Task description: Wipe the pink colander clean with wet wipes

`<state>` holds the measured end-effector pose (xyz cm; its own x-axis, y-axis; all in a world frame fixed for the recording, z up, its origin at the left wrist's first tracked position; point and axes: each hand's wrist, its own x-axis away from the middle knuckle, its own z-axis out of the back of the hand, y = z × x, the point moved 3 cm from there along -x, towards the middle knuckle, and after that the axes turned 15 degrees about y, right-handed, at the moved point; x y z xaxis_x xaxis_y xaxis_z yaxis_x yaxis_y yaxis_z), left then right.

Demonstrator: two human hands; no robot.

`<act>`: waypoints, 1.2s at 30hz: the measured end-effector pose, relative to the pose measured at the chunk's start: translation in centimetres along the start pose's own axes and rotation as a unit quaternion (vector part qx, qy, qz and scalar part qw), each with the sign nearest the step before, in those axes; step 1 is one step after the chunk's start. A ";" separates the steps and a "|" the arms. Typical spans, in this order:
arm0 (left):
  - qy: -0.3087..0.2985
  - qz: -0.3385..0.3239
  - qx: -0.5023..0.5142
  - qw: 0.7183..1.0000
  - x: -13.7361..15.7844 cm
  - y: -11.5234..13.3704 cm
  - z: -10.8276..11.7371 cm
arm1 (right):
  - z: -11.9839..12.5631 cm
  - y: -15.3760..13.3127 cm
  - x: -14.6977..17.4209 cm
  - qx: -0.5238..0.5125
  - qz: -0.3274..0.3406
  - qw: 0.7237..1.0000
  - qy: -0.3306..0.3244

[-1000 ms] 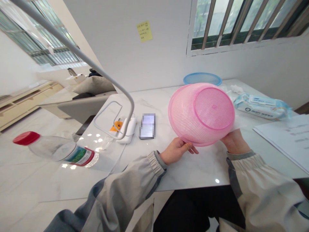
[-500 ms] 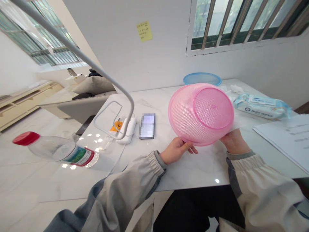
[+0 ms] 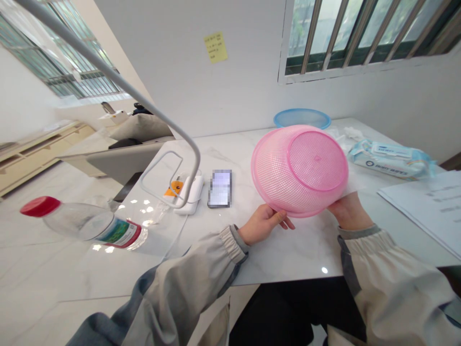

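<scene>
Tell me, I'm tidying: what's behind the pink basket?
Behind the pink basket, a blue oval item shows near the wall, with crumpled white material to its right. The basket covers part of the item's lower edge and the fingers of the right hand.

By the table's (image 3: 288,254) right edge, you can read "WIPES" on the wipes packet (image 3: 391,158); the word before it is blurred. Toward the near right corner, the printed lines on the papers (image 3: 428,206) are too blurred for you to read. So are the writing on the yellow note (image 3: 215,47) on the wall (image 3: 248,86) and the label (image 3: 120,233) on the bottle (image 3: 77,221) by the left edge.
</scene>
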<state>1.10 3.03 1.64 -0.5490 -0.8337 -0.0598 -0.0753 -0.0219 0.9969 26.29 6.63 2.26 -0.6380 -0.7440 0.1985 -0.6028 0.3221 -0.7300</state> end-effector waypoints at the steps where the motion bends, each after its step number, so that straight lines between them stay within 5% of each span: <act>1: 0.000 0.000 0.000 1.000 0.0 0.0 0.0 | 0.0 0.0 0.0 0.003 0.000 1.000 0.001; 36: -0.003 -0.015 -0.011 1.000 0.2 0.4 -0.1 | -1.1 -0.5 1.2 -0.038 0.002 0.999 -0.004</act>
<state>1.06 2.78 2.04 -0.5522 -0.8288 -0.0903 -0.0743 -0.0590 0.9955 25.28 6.24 3.62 -0.6375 -0.7466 0.1903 -0.6345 0.3686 -0.6794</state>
